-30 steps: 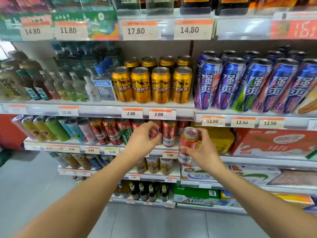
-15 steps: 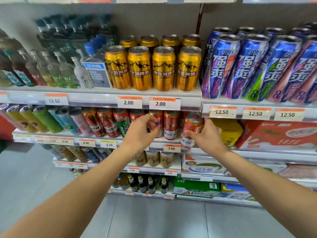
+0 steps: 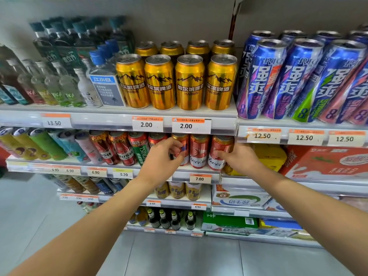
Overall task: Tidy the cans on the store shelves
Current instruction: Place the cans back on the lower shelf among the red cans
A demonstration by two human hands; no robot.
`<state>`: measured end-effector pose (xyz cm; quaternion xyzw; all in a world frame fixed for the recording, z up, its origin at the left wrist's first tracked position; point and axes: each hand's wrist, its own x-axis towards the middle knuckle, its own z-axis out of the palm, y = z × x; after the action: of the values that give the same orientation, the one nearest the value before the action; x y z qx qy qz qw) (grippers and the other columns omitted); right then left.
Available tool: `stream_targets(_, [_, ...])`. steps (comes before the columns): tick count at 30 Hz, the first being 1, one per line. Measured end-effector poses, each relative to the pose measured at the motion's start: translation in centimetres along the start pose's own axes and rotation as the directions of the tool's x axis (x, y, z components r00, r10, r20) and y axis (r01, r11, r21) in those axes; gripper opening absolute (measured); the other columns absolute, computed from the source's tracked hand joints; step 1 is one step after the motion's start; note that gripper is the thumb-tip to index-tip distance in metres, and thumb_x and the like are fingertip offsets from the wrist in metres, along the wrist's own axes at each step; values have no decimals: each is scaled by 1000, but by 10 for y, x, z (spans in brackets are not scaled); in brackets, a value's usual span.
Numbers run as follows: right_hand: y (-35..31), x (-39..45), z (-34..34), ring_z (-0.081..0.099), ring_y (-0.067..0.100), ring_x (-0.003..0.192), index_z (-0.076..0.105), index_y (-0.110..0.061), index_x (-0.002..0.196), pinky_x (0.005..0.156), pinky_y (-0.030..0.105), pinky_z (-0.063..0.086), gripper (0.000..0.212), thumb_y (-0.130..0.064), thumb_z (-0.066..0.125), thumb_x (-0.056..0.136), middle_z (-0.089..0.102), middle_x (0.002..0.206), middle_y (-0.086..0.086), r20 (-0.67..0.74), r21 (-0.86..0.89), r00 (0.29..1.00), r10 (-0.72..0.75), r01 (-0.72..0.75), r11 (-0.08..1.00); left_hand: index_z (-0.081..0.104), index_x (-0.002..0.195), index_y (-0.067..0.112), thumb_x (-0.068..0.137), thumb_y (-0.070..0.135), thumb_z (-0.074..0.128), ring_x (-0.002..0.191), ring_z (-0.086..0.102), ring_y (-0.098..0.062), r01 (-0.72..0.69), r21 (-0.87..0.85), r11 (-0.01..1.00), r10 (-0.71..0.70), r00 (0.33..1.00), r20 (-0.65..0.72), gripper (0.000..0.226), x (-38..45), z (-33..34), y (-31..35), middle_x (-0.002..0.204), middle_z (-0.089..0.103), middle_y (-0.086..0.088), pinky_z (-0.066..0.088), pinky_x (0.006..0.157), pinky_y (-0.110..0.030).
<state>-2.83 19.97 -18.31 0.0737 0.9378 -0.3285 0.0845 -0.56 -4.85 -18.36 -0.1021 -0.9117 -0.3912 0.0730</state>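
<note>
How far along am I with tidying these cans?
Done: the gold cans stand in neat rows with labels forward. In hand: your right hand is on the end red can, your left hand on another red can. Left: squaring up that red row.

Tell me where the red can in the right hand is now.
Head view, centre-right: the red can stands at the right end of the red row, above the 7.00 price tag, gripped by the right hand, beside yellow packs.

Shelf lip (image 3: pixel 119 126) low over cans (image 3: pixel 199 150)
</note>
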Motion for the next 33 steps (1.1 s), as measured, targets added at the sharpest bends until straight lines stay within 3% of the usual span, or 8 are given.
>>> stream_targets(8, [-4,1,-9,61,35,125,50,-20,150,91,33,44,62,-53,62,99,64,142,14,126,-32,991,43,-39,999,70,111,15,92,14,69,95,66,-10,3,-23,1000,-3,1000,-3,19,3,5,-3,96,71,5,52,77,-23])
stream_targets(13, [-6,3,-8,59,36,128,46,-20,154,95,34,45,63,-50,62,100,61,146,14,134,-26,990,47,-44,999,71,111,15,92,14,69,95,67,-12,14,-28,999,-15,1000,-3,19,5,6,-8,95,72,3,57,80,-31])
stream_targets(20, [-2,6,-1,60,36,126,43,-20,151,101,41,50,61,-51,59,101,63,144,13,127,-67,991,46,-37,997,71,112,15,92,14,69,93,66,-9,34,-29,999,-34,999,-12,20,8,9,-7,94,72,4,51,75,-22])
stream_targets(25, [-4,3,1,63,37,123,44,-17,150,100,40,52,59,-42,64,101,64,142,14,103,-32,994,34,-31,999,71,113,15,93,15,69,92,67,-14,57,-29,998,-57,998,-20,20,9,7,-2,95,72,2,55,77,-28])
stream_targets(30, [-15,-7,-4,66,35,118,51,-16,144,87,32,50,54,-36,70,98,67,135,11,91,38,996,14,-18,999,69,114,11,92,14,68,95,66,-17,110,-29,994,-110,993,-29,22,13,2,6,97,71,-2,54,83,-29])
stream_targets(33, [-14,-12,-9,70,28,91,62,-21,123,63,24,45,29,-37,67,99,66,106,6,73,79,997,8,-14,997,69,112,10,92,14,68,93,66,-18,123,-32,992,-123,992,-22,21,11,1,11,96,71,-3,53,81,-28])
